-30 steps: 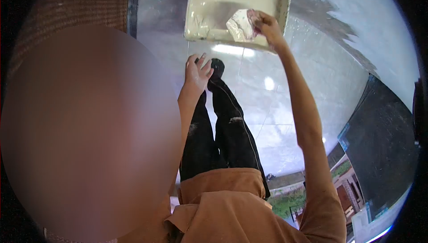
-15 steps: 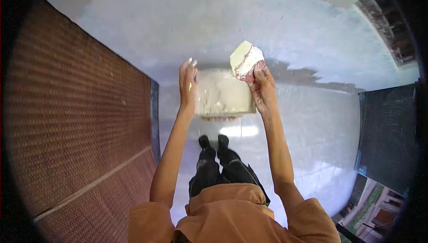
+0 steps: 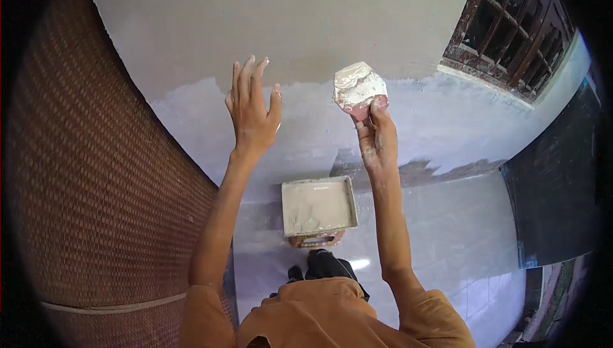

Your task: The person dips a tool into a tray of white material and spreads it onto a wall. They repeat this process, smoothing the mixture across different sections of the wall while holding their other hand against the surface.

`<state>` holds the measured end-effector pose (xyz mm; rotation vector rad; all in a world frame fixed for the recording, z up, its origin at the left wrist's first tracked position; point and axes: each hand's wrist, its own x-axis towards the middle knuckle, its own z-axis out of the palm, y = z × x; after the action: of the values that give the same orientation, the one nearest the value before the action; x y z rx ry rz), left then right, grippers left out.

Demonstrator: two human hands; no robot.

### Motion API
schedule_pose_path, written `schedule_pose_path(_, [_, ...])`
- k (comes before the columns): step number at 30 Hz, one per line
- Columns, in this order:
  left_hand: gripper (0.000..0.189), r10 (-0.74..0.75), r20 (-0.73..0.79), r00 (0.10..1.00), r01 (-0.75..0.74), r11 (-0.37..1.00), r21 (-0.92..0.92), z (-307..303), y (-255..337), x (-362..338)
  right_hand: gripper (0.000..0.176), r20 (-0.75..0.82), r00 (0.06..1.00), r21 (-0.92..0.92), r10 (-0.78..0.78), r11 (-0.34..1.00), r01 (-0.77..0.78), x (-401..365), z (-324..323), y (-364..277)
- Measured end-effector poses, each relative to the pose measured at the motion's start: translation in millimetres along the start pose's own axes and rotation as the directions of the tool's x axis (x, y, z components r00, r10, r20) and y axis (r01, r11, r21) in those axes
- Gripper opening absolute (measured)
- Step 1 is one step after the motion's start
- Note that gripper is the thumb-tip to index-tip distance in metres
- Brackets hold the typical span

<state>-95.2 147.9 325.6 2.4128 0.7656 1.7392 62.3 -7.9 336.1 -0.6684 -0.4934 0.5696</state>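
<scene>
Head view. Right hand (image 3: 378,143): pinching the reddish lower end of a flat scraper (image 3: 359,91), face loaded with pale paste (image 3: 319,200), upright before the wall (image 3: 255,22). Left hand (image 3: 251,118): fingers spread, holding nothing, apart from the scraper (wall contact impossible to tell). Below: tray (image 3: 354,204) of paste, on a low stool (image 3: 297,242). Best handling, by judgement: firm pinch, steady wrist, little tilt, fingertips off the wet load.

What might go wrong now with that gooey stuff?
The wet paste sits loose on the scraper in the right hand, so it might drip on the floor. The tray sits on a small stool near the feet, so a bump could spill it.
</scene>
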Motion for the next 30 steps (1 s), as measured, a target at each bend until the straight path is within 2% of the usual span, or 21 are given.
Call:
schedule_pose_path(3, [0.052,0.077,-0.04,0.996,-0.075,0.996,0.051,4,3,-1,0.04,0.016,0.998,0.051,-0.058,0.997,0.057,2,-8,5])
schedule_pose_path(11, [0.054,0.137,-0.174,0.975,-0.109,0.981,0.161,23,5,-24,0.034,0.071,0.981,0.155,-0.178,0.974,0.165,12,-24,30])
schedule_pose_path(13, [0.055,0.149,-0.219,0.964,-0.113,0.979,0.171,35,1,-39,0.034,0.106,0.956,0.096,-0.274,0.96,0.265,17,-36,44])
schedule_pose_path(14, [0.055,0.148,-0.231,0.962,-0.104,0.976,0.193,38,1,-43,0.034,0.119,0.953,0.104,-0.278,0.958,0.267,20,-37,51])
schedule_pose_path(16, [0.055,0.15,-0.256,0.955,-0.092,0.971,0.223,45,0,-53,0.03,0.215,0.815,0.055,-0.539,0.84,0.54,23,-37,65])
schedule_pose_path(17, [0.055,0.153,-0.276,0.949,-0.091,0.97,0.227,46,0,-57,0.026,0.176,0.813,-0.21,-0.555,0.786,0.582,20,-39,66])
schedule_pose_path(18, [0.055,0.154,-0.293,0.944,-0.087,0.969,0.23,47,0,-60,0.026,0.188,0.81,-0.201,-0.555,0.786,0.585,23,-37,71])
schedule_pose_path(19, [0.055,0.157,-0.297,0.942,-0.089,0.969,0.231,53,-4,-55,0.026,0.314,0.626,-0.261,-0.714,0.568,0.78,34,-33,78])
schedule_pose_path(20, [0.055,0.149,-0.321,0.935,-0.076,0.97,0.229,55,-6,-53,0.028,0.446,0.405,-0.282,-0.798,0.304,0.91,41,-29,82])
schedule_pose_path(21, [0.055,0.143,-0.343,0.928,-0.065,0.971,0.23,56,-7,-52,0.043,0.551,0.303,-0.256,-0.777,0.188,0.948,41,-24,77])
schedule_pose_path(22, [0.055,0.143,-0.34,0.929,-0.063,0.97,0.236,56,-8,-51,0.043,0.55,0.307,-0.254,-0.777,0.195,0.947,49,-22,78])
schedule_pose_path(23, [0.055,0.157,-0.363,0.918,-0.072,0.969,0.238,57,-9,-48,0.046,0.677,0.103,-0.251,-0.728,-0.096,0.963,59,-22,77])
schedule_pose_path(24, [0.056,0.174,-0.383,0.907,-0.086,0.967,0.238,60,-11,-43,0.049,0.787,-0.078,-0.205,-0.611,-0.379,0.902,69,-20,77])
schedule_pose_path(27, [0.055,0.197,-0.414,0.889,-0.11,0.968,0.225,68,-6,-35,0.048,0.798,-0.113,-0.206,-0.592,-0.445,0.872,85,-22,79])
schedule_pose_path(30, [0.055,0.222,-0.415,0.882,-0.13,0.962,0.24,70,-5,-31,0.043,0.84,-0.097,-0.24,-0.534,-0.526,0.816,99,-26,80])
